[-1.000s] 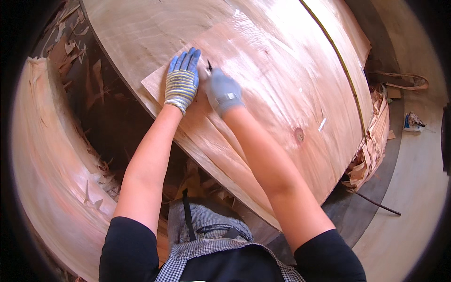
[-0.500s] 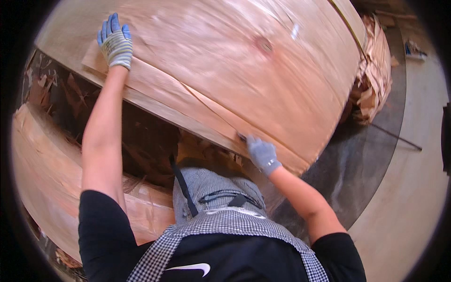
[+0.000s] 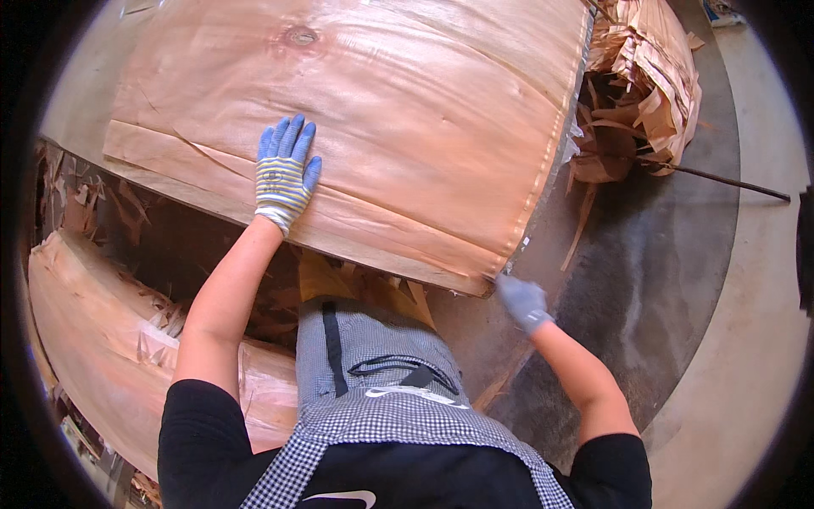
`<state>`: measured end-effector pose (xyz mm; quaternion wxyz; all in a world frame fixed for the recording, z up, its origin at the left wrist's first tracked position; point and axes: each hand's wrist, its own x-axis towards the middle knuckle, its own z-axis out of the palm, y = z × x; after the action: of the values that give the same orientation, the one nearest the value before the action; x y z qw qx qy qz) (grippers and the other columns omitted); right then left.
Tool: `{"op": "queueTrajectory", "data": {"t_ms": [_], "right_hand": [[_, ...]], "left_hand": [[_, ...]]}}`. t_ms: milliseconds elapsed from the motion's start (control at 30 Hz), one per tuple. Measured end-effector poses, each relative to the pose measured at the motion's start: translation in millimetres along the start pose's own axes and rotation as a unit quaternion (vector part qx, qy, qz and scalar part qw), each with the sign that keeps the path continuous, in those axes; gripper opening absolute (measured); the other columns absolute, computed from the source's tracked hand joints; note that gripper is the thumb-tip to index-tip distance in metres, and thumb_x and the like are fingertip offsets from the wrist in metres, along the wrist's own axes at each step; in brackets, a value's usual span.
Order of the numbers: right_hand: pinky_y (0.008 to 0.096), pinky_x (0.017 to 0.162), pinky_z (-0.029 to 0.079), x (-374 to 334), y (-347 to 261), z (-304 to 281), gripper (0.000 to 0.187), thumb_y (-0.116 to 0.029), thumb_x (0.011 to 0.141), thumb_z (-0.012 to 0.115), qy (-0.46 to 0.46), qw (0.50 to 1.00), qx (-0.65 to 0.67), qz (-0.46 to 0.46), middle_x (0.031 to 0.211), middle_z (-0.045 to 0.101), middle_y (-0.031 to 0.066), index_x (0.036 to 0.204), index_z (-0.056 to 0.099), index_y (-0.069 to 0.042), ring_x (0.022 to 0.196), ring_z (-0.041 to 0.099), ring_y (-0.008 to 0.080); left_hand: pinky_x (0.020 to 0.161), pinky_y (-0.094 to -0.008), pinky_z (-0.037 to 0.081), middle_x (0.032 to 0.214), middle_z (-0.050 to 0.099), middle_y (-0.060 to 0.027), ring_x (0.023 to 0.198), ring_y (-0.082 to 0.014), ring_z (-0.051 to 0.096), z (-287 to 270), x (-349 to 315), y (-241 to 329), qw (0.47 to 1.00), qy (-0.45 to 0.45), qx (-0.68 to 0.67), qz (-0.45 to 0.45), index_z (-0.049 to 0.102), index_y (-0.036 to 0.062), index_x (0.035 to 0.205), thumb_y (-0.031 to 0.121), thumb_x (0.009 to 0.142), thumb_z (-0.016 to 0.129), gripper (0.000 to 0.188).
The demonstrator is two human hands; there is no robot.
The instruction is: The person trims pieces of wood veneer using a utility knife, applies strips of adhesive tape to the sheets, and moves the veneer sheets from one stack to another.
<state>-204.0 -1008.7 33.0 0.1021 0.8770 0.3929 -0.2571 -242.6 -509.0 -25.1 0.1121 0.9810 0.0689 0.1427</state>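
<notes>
A broad sheet of reddish wood veneer [image 3: 407, 127] lies over a board, with a dark knot [image 3: 300, 36] toward its far left. My left hand [image 3: 288, 165], in a striped glove with blue fingers, presses flat on the sheet near its front edge, fingers stretched out. A thin line or slit [image 3: 381, 212] runs along the sheet close to that edge. My right hand [image 3: 521, 301], in a grey-blue glove and smeared by motion, is at the front right corner. Its fingers are curled around something small and dark, too blurred to name.
Another stack of veneer [image 3: 102, 314] stands at the lower left, with torn scraps [image 3: 127, 204] between it and the board. A bundle of crumpled veneer [image 3: 649, 76] sits at the far right. Near it a dark rod [image 3: 721, 180] sticks out over the floor [image 3: 704, 339].
My right hand has moved along the front edge to the right corner. My left hand has shifted right along the sheet and stays flat. The view has turned toward the right.
</notes>
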Motion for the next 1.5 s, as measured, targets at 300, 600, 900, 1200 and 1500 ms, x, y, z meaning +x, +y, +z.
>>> {"op": "queueTrajectory", "data": {"t_ms": [300,600,900,1200,1500], "right_hand": [[0.0417,0.061,0.053,31,5,-63,0.014,-0.019,0.090,0.053,0.185,0.978,0.086,0.054,0.086,0.068,0.0113,0.102,0.060,-0.014,0.072,0.066,0.0325],[0.0455,0.061,0.051,269,-186,-196,0.016,-0.020,0.091,0.056,0.294,0.939,0.144,-0.108,0.091,0.065,0.0137,0.104,0.059,-0.012,0.077,0.064,0.0335],[0.0514,0.057,0.047,466,-350,-329,0.020,-0.027,0.094,0.049,0.078,0.983,0.077,-0.149,0.072,0.062,0.0212,0.103,0.051,-0.009,0.067,0.062,0.0420],[0.0510,0.066,0.050,589,-481,-348,0.017,-0.018,0.092,0.043,0.077,0.964,0.040,-0.253,0.082,0.066,0.0234,0.101,0.050,-0.004,0.078,0.065,0.0426],[0.0470,0.046,0.050,406,-234,-269,0.010,-0.019,0.092,0.046,0.032,0.997,-0.018,-0.071,0.082,0.067,0.0143,0.094,0.050,-0.010,0.065,0.067,0.0336]], "left_hand": [[0.117,-0.0501,0.015,0.150,0.033,-0.0152,0.141,-0.0336,0.027,2,-6,0,1.000,-0.012,0.011,0.002,0.040,0.0063,0.142,0.030,0.088,0.053,0.060],[0.098,-0.0375,0.046,0.121,0.064,-0.0136,0.110,-0.0287,0.060,-80,67,-169,0.936,-0.075,-0.321,-0.121,0.061,0.0120,0.124,0.031,0.096,0.051,0.035],[0.109,-0.0405,0.034,0.133,0.054,-0.0162,0.126,-0.0345,0.047,-98,70,-450,0.957,0.065,-0.144,-0.245,0.044,0.0084,0.139,0.025,0.066,0.082,0.084],[0.107,-0.0433,0.037,0.134,0.051,-0.0190,0.121,-0.0386,0.048,-98,66,-443,0.955,0.046,-0.116,-0.270,0.036,0.0091,0.144,0.032,0.062,0.083,0.097],[0.105,-0.0459,0.035,0.130,0.054,-0.0184,0.119,-0.0379,0.049,-113,103,-394,0.971,-0.031,0.065,-0.229,0.048,0.0071,0.135,0.033,0.075,0.072,0.070]]}}
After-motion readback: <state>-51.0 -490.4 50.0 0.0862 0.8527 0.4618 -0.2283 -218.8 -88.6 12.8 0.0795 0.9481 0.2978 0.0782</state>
